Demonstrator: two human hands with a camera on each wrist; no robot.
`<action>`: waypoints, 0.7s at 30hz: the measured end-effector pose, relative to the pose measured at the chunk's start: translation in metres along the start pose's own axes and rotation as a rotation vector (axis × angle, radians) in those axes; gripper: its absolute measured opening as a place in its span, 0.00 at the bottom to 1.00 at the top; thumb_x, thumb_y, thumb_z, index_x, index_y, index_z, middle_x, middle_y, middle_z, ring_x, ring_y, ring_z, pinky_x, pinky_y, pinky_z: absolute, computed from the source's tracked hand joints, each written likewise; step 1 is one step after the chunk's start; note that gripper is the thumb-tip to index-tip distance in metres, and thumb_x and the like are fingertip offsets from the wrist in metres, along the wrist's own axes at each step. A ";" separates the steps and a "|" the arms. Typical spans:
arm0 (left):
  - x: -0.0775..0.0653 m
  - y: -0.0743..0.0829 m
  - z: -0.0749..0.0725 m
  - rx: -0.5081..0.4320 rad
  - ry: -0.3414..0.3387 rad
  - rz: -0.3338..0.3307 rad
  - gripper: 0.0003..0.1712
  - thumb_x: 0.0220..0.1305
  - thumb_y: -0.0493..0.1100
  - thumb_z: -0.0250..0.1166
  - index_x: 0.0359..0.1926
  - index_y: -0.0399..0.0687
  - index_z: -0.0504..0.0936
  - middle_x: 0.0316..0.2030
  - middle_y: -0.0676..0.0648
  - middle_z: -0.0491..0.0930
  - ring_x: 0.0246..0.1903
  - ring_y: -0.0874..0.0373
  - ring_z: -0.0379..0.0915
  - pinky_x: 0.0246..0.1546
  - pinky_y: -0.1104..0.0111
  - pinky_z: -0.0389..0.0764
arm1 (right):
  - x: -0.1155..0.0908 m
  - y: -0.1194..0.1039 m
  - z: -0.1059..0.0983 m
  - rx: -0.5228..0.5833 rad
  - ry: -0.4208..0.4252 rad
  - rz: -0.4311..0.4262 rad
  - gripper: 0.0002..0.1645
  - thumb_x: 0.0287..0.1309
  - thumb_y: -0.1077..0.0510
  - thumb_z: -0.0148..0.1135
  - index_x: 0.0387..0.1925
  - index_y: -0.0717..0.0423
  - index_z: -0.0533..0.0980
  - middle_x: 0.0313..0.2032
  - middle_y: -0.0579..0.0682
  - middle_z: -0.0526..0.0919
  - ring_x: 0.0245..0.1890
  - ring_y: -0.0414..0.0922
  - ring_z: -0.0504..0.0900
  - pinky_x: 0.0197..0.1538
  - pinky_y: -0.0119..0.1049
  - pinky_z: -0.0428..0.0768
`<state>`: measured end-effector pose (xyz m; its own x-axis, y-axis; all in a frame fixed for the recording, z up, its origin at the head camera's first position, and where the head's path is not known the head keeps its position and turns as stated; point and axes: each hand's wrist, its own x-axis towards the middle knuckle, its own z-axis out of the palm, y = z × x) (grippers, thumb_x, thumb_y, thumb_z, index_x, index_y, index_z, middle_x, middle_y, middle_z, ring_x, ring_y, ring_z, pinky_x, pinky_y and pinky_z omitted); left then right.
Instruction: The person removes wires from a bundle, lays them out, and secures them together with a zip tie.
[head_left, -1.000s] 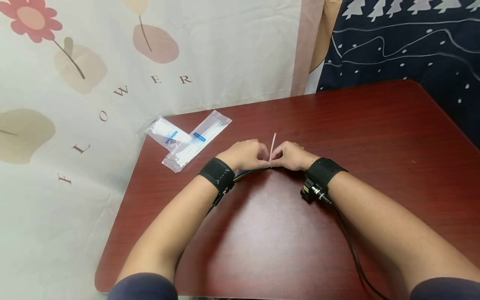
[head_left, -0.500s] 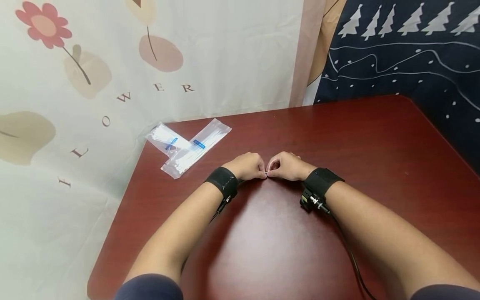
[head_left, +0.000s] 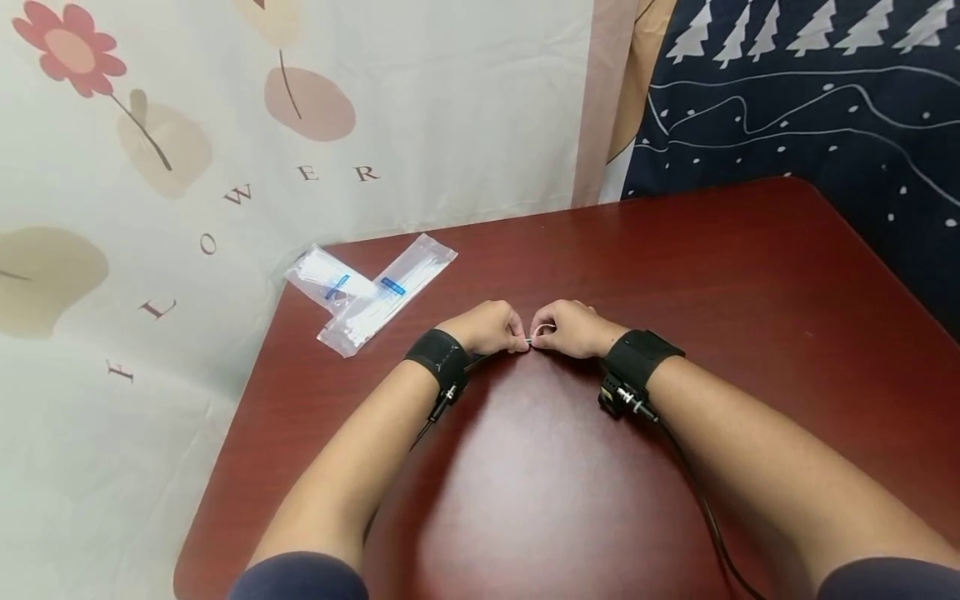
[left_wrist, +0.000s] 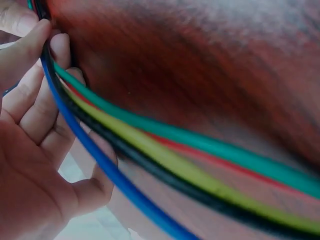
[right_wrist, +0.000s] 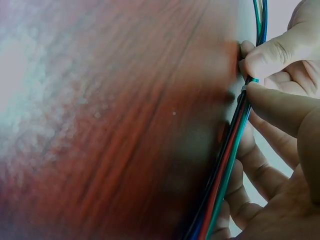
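Observation:
Thumb and fingers of my left hand [head_left: 491, 327] pinch a bundle of wires [left_wrist: 135, 135], whose green, red, yellow, black and blue strands fan out in the left wrist view. Close beside it, my right hand [head_left: 577, 330] pinches the same bundle, thumb on top. A thin white cable tie [head_left: 545, 327] curves at the right fingers. Its band [right_wrist: 244, 88] circles the wires in the narrow gap between both thumbs, as the right wrist view shows. Most of the tie is hidden by the fingers.
Two clear bags [head_left: 390, 287] of white cable ties lie overlapping at the left rear of the reddish-brown table [head_left: 735, 275]. Patterned cloth [head_left: 450, 108] hangs behind the table. Each wrist wears a black strap camera, and a cable [head_left: 701, 492] trails from the right one.
A second ago the tie's tail stood upright between the hands; now it lies low, curled at the right fingers. The hands still pinch close together.

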<state>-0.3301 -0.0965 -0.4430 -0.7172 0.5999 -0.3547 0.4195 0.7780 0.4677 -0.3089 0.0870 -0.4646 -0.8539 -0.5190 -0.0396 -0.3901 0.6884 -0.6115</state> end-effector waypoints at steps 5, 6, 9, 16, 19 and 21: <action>-0.002 -0.003 0.000 -0.038 0.004 -0.018 0.07 0.58 0.46 0.66 0.27 0.50 0.85 0.22 0.54 0.80 0.26 0.62 0.69 0.27 0.72 0.69 | 0.001 -0.001 0.001 -0.016 -0.004 0.008 0.02 0.53 0.54 0.65 0.27 0.46 0.79 0.21 0.40 0.74 0.28 0.41 0.72 0.39 0.44 0.63; -0.002 -0.003 0.000 -0.044 0.005 -0.015 0.07 0.58 0.46 0.66 0.27 0.50 0.85 0.22 0.54 0.80 0.26 0.61 0.69 0.27 0.71 0.69 | 0.001 -0.001 0.002 -0.017 -0.003 0.015 0.02 0.53 0.54 0.65 0.27 0.46 0.79 0.21 0.40 0.74 0.27 0.41 0.72 0.38 0.43 0.62; -0.001 -0.003 0.001 -0.056 0.011 -0.006 0.07 0.57 0.45 0.66 0.26 0.49 0.85 0.22 0.53 0.80 0.26 0.61 0.69 0.27 0.72 0.68 | 0.000 -0.001 0.003 -0.011 0.012 0.017 0.02 0.53 0.54 0.65 0.27 0.45 0.79 0.20 0.39 0.74 0.27 0.40 0.72 0.38 0.41 0.62; -0.001 -0.006 0.002 -0.075 0.019 -0.007 0.07 0.57 0.45 0.66 0.25 0.49 0.85 0.21 0.53 0.80 0.25 0.62 0.69 0.28 0.72 0.69 | -0.001 -0.001 0.004 0.024 0.023 0.006 0.03 0.51 0.52 0.67 0.27 0.45 0.81 0.22 0.39 0.76 0.28 0.40 0.73 0.39 0.41 0.63; -0.001 -0.006 0.001 -0.077 0.026 -0.009 0.08 0.57 0.45 0.67 0.25 0.49 0.85 0.22 0.51 0.81 0.25 0.61 0.69 0.27 0.72 0.69 | 0.000 0.000 0.003 0.020 0.024 0.003 0.04 0.52 0.52 0.67 0.27 0.46 0.81 0.22 0.39 0.76 0.28 0.40 0.73 0.39 0.42 0.63; -0.001 -0.005 0.000 -0.080 0.034 -0.006 0.07 0.57 0.45 0.67 0.25 0.48 0.85 0.22 0.50 0.81 0.25 0.61 0.69 0.27 0.72 0.68 | 0.002 0.001 0.003 0.017 0.026 -0.005 0.04 0.52 0.52 0.67 0.27 0.46 0.81 0.22 0.40 0.76 0.28 0.41 0.73 0.39 0.41 0.64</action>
<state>-0.3312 -0.1012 -0.4455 -0.7384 0.5876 -0.3308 0.3703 0.7634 0.5293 -0.3096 0.0853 -0.4675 -0.8609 -0.5084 -0.0162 -0.3882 0.6772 -0.6251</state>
